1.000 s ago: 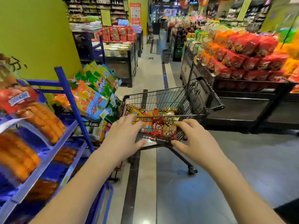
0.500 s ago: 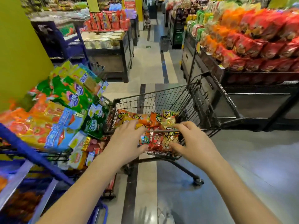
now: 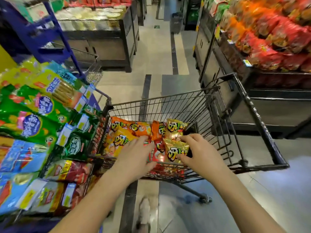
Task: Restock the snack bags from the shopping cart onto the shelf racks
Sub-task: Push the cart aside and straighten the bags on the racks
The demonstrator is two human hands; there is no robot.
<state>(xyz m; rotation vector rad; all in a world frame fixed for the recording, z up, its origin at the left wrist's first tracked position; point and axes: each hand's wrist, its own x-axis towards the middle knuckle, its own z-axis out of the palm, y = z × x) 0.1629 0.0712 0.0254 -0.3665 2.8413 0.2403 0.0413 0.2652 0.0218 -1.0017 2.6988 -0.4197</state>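
Two hands have moved off the near rim of the shopping cart (image 3: 265, 130) and into it, so picking has begun. The left hand (image 3: 134, 155) lies flat on an orange bag (image 3: 122, 140), fingers straight. The right hand (image 3: 200, 152) has its fingers curled round a gold bag (image 3: 175, 149). About seven snack bags (image 3: 143, 128) show in one cart. The shelf rack (image 3: 65, 41) stands to the left.

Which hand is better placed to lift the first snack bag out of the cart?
Right, likely. The right hand curls fingers and thumb round the gold bag in the cart; the left hand only lies flat on the orange bag.
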